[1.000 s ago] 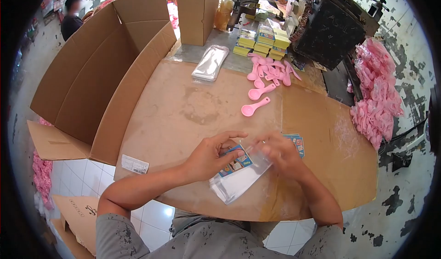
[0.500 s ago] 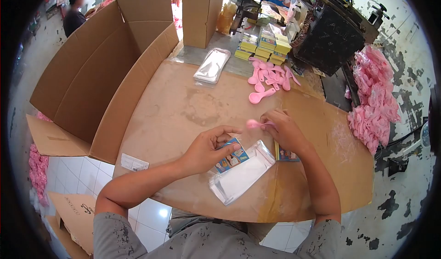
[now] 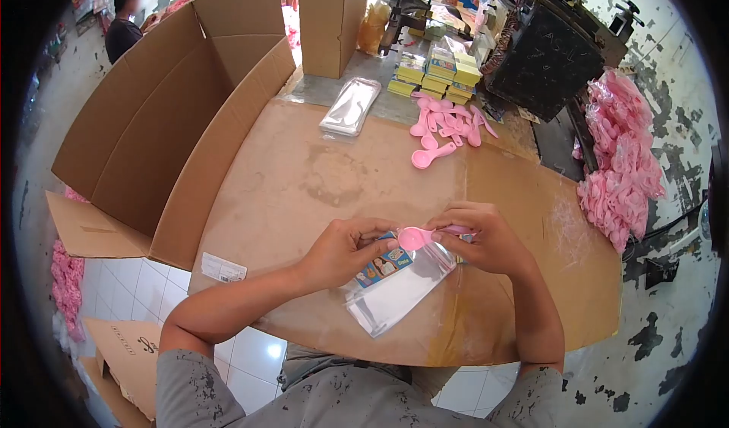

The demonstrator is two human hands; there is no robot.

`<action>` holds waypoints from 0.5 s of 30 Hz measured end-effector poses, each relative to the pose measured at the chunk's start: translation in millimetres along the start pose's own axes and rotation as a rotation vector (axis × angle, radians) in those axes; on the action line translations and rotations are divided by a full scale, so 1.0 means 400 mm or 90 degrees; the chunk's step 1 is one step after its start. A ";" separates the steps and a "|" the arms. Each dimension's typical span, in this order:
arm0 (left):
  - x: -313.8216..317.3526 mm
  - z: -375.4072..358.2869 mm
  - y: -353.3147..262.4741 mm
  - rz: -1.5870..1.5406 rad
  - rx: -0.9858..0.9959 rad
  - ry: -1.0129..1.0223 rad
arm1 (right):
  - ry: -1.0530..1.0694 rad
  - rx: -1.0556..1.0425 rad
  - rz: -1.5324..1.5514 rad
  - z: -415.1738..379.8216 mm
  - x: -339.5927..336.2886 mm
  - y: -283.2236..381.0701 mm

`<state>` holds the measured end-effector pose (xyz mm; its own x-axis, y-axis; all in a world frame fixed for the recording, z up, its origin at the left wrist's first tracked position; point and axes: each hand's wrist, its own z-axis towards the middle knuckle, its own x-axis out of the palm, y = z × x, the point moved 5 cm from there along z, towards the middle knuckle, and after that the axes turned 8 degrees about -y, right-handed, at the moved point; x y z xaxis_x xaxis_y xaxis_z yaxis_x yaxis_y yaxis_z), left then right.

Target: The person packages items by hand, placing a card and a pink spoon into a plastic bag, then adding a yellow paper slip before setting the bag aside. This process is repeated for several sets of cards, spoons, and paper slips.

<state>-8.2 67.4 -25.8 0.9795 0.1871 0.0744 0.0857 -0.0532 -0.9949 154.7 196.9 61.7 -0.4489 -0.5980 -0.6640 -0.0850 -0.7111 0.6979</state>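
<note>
My left hand [image 3: 338, 253] pinches a small blue printed card [image 3: 383, 269] between thumb and fingers. My right hand [image 3: 490, 238] grips the handle of a pink measuring spoon [image 3: 413, 238], its bowl pointing left, right at the left fingertips and the card's upper edge. Under the card, a pile of clear plastic bags [image 3: 395, 303] lies slanted on the cardboard-covered table [image 3: 311, 314]. More printed cards are mostly hidden beneath my right hand. Farther back lies a heap of pink spoons [image 3: 448, 124].
A large open carton [image 3: 144, 109] stands at the left. At the back are a second stack of clear bags [image 3: 351, 107], stacks of cards [image 3: 437, 75], a tall box [image 3: 328, 25] and a black machine [image 3: 543, 60]. Pink bagged items [image 3: 619, 162] hang right. Two people are beyond.
My right hand has brought the spoon down and toward me, so its bowl now meets the left fingertips and card. My left hand has barely moved.
</note>
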 end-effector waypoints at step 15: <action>0.011 -0.008 -0.018 -0.123 0.008 0.148 | 0.083 0.014 0.647 0.033 0.100 0.016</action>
<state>-3.9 65.4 -18.2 0.9607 -0.0369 0.2750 0.2742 -0.0255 -0.9613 124.4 173.5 43.4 -0.2175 -0.9509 0.2203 0.2647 0.1597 0.9510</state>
